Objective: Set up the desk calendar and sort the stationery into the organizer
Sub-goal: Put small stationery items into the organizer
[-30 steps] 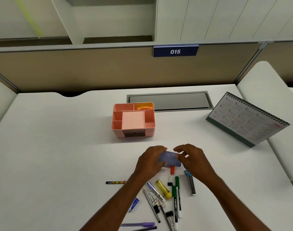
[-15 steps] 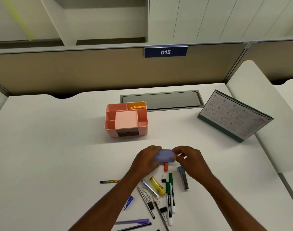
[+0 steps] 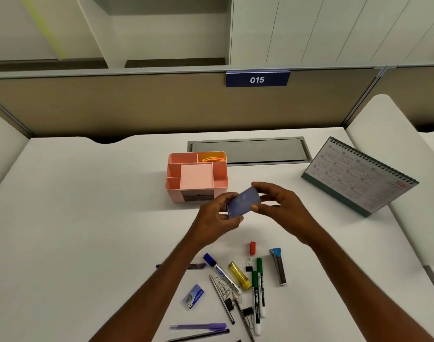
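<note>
Both hands hold a small purple-blue pad [image 3: 243, 202] in the air just in front of the pink organizer [image 3: 176, 187]. My left hand [image 3: 217, 218] grips its lower left end and my right hand [image 3: 276, 204] pinches its right end. The organizer has several compartments; orange and yellow strips [image 3: 213, 159] lie in the back right one. The desk calendar [image 3: 359, 176] stands upright at the right. Loose stationery lies near me: green markers [image 3: 257, 290], a blue marker [image 3: 219, 271], a yellow tube [image 3: 239, 275], a red eraser [image 3: 252, 248], a lead case [image 3: 278, 266], purple pens [image 3: 198, 326], binder clips and paper clips.
A grey cable hatch [image 3: 248, 150] is set into the white desk [image 3: 75, 218] behind the organizer. A beige partition with a "015" sign [image 3: 257, 79] closes the back. A small blue staple box [image 3: 193, 296] lies left of the pens. Neighbouring desks flank both sides.
Both hands have lifted the purple-blue pad off the pile and carried it forward toward the organizer. The red eraser that lay under the hands now shows on the desk.
</note>
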Demonstrator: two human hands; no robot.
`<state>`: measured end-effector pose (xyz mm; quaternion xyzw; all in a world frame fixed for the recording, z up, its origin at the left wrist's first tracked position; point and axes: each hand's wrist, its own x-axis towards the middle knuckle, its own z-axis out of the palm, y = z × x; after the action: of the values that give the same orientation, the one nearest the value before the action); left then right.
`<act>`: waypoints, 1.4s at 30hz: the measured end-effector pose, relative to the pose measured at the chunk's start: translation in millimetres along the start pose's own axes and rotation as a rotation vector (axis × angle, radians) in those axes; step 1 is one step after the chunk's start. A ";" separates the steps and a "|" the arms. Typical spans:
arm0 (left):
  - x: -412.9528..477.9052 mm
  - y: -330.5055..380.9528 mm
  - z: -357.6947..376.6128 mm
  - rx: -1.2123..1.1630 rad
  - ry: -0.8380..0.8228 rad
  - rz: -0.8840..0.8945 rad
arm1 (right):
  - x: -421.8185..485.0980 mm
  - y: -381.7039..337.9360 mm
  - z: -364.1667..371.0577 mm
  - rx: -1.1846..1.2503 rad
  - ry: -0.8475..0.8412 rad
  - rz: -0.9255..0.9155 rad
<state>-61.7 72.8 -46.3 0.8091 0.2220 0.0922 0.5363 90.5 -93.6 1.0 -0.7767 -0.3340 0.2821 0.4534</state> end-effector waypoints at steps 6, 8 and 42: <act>15.7 15.1 -21.3 -0.067 0.060 0.047 | 26.8 -38.5 -10.3 -0.017 -0.059 -0.121; 21.2 19.0 -25.9 -0.065 0.103 0.063 | 35.6 -47.1 -10.7 -0.016 -0.059 -0.167; 49.5 -13.0 -34.8 -0.056 0.309 -0.277 | 144.8 -25.1 77.7 -0.805 -0.134 -0.176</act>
<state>-34.8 128.5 -48.3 0.7318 0.4082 0.1469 0.5255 115.8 67.8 -29.5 -0.8403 -0.5115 0.1394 0.1133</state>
